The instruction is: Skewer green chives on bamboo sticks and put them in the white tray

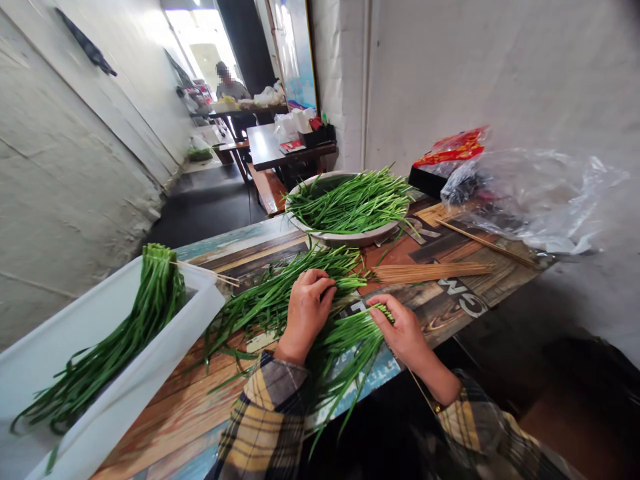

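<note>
My right hand [400, 332] is closed round the pale cut ends of a small bunch of garlic chives [350, 343], whose leaves hang toward me over the table edge. A thin stick [420, 387] shows below that wrist. My left hand [311, 310] lies on a loose pile of garlic chives [265, 293], its fingers curled and pinching at the stem ends; exactly how many stems it grips is hidden. Just beyond, thin wooden skewers [433, 272] lie in a bundle. A skewered bunch of chives [155, 293] rests over the rim of a white tub [200, 313] at left.
A round basin [350, 238] heaped with chives stands at the table's far side. At right lie a longer stick [485, 241], clear plastic bags [545, 200] and a black box [427, 180] with a red packet. A person [233, 87] sits behind farther tables.
</note>
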The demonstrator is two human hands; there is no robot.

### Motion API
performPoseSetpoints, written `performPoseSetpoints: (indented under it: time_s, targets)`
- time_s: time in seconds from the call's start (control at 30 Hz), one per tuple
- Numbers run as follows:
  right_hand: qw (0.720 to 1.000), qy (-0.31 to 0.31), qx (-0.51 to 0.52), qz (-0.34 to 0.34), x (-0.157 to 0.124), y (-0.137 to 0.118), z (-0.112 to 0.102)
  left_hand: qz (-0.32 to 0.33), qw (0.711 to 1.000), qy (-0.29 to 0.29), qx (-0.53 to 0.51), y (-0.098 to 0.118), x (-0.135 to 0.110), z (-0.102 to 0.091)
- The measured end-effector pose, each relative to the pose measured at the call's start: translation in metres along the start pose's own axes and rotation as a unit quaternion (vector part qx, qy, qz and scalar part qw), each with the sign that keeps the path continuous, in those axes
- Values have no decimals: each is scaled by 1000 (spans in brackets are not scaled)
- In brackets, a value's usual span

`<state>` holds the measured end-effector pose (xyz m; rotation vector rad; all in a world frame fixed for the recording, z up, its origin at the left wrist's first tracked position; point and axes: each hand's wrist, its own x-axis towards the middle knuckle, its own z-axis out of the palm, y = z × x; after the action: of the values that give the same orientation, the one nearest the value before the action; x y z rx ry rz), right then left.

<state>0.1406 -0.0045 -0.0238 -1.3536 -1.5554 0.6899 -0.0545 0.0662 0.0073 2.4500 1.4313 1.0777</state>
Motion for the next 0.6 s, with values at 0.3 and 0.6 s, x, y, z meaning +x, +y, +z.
performPoseSetpoints:
  time_s: [0.3, 0.6]
  targets:
    - [1000, -3, 8, 4, 0, 0, 0, 1, 1000, -10, -6, 13, 3, -3]
    - [1000, -1, 24, 2, 2, 0, -1, 10, 992, -103, -74, 23, -2, 1]
